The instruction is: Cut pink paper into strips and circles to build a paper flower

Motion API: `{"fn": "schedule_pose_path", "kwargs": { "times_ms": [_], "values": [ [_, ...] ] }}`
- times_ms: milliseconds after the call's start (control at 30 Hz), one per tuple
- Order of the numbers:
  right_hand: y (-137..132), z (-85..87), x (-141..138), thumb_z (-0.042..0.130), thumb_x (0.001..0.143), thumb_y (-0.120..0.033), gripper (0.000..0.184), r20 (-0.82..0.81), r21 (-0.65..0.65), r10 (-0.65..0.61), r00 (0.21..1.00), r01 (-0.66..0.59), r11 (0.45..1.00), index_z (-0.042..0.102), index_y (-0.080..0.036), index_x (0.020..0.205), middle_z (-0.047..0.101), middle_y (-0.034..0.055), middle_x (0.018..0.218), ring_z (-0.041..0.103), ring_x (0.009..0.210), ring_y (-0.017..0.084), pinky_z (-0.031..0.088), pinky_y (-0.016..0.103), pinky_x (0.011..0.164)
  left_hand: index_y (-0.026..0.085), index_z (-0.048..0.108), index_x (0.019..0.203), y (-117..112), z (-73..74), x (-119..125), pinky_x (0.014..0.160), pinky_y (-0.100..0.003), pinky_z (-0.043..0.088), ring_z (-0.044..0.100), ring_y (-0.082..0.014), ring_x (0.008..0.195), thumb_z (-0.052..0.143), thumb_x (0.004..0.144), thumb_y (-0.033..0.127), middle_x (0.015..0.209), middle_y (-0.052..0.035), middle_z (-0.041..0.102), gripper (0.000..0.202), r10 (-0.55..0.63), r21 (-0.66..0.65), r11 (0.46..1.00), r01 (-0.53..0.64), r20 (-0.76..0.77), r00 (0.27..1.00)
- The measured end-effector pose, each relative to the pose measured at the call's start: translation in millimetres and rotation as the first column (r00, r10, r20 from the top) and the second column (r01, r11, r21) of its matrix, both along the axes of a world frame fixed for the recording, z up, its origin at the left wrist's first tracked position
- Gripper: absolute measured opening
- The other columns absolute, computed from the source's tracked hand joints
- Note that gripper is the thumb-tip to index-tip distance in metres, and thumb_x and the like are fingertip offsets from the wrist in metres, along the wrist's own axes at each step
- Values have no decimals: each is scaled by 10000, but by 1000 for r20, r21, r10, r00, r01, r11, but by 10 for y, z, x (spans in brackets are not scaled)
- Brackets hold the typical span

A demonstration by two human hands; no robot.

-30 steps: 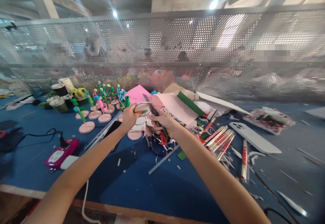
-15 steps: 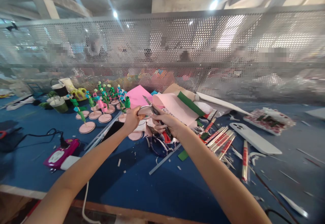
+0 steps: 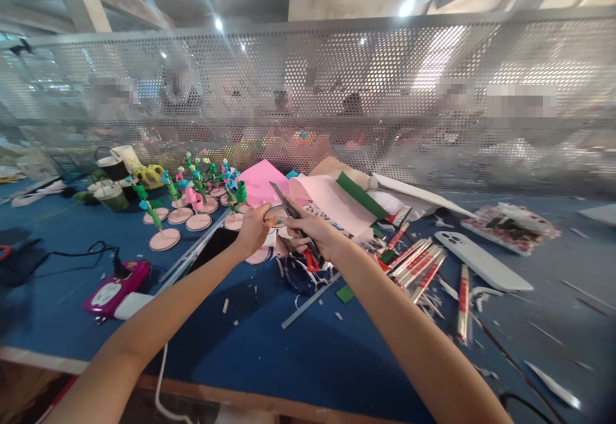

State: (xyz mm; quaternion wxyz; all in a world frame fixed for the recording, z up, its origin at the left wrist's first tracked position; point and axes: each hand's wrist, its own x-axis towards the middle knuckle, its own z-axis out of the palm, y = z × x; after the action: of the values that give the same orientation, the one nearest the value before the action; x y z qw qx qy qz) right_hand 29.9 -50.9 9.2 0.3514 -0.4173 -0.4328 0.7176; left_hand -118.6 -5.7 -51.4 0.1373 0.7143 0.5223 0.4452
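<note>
My left hand (image 3: pixel 255 228) is closed, pinching the edge of a small round disc (image 3: pixel 276 215), which is partly hidden by the fingers. In my right hand (image 3: pixel 315 231) is a utility knife (image 3: pixel 289 203), gripped in a closed fist with its blade pointing up and to the left. The knife lies close against the disc's right side; whether the blade touches it I cannot tell. Below the hands rests a dark blue and white patterned pouch (image 3: pixel 303 276) with something red at its opening. To the left stand several paper flowers on round pink bases (image 3: pixel 164 239).
Pink paper (image 3: pixel 264 180) and pale pink sheets (image 3: pixel 332 203) lie behind the hands. Red-and-white sticks (image 3: pixel 418 267), a white phone (image 3: pixel 484 260) and paper scraps cover the right side. A magenta power socket (image 3: pixel 115 289) sits left. A perforated metal screen (image 3: pixel 308 77) closes the back.
The disc has turned slightly in my left hand and sits a little lower. My right hand with the knife has shifted only a little.
</note>
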Motion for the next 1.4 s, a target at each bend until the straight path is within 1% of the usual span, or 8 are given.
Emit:
{"fn": "schedule_pose_path", "kwargs": {
  "times_ms": [200,367,600,867,1100,1233,1300,1400],
  "values": [
    [95,-60,23,538,833,-119,606,-48,22,-138,989,139,990,374,-337,1375,342,-126,456,254,303,13,187,102,345,165,548,898,143,37,-112,585,-242,462,547,-143,675,648,727,286,743,8,583,233,-115,-61,990,128,192,975],
    [107,-69,11,581,807,-138,541,-89,17,-159,983,161,987,429,-280,1307,362,-135,443,263,292,11,198,90,326,240,485,1232,132,95,-131,562,-263,552,627,-191,856,619,770,387,1242,-84,529,503,-318,-70,916,395,476,820],
    [105,-79,-14,530,830,-96,454,-140,40,-230,963,238,970,475,-275,1243,379,-130,423,294,285,26,253,103,324,165,468,1170,175,102,-132,597,-313,575,652,-223,829,836,514,339,1025,-104,639,772,-226,-102,931,350,590,775],
    [129,-106,-32,487,833,-77,445,-182,4,-261,948,266,964,466,-275,1230,385,-127,419,298,277,32,235,106,319,204,488,1173,78,106,-31,674,-269,574,650,-202,912,832,528,317,1150,-94,620,740,-353,-5,885,466,645,677],
    [101,-62,-18,503,793,-77,452,-184,86,-290,939,309,947,482,-227,1220,375,-123,386,311,287,45,231,122,321,152,525,1071,160,77,-133,516,-257,525,639,-175,688,740,632,407,869,-60,664,551,-246,-51,946,320,530,811],
    [97,-68,10,577,743,-104,598,-208,172,-271,940,308,936,426,-233,1307,377,-138,384,305,287,43,212,127,321,174,616,1073,179,123,-174,735,-297,527,642,-208,903,639,756,361,1036,-78,688,369,-287,60,957,284,340,896],
    [111,-95,18,603,715,-111,686,-213,224,-273,938,319,921,384,-240,1351,376,-148,383,309,288,47,226,132,322,190,639,1088,163,150,-174,851,-309,496,609,-227,1046,632,769,340,1151,-81,663,352,-325,83,945,315,297,898],
    [144,-138,20,598,694,-105,755,-219,237,-280,935,329,914,342,-261,1386,395,-149,398,321,288,48,234,137,327,183,616,1133,134,161,-154,850,-311,494,618,-223,1019,638,772,360,1102,-90,676,403,-349,62,935,350,342,873]
  ]
}}
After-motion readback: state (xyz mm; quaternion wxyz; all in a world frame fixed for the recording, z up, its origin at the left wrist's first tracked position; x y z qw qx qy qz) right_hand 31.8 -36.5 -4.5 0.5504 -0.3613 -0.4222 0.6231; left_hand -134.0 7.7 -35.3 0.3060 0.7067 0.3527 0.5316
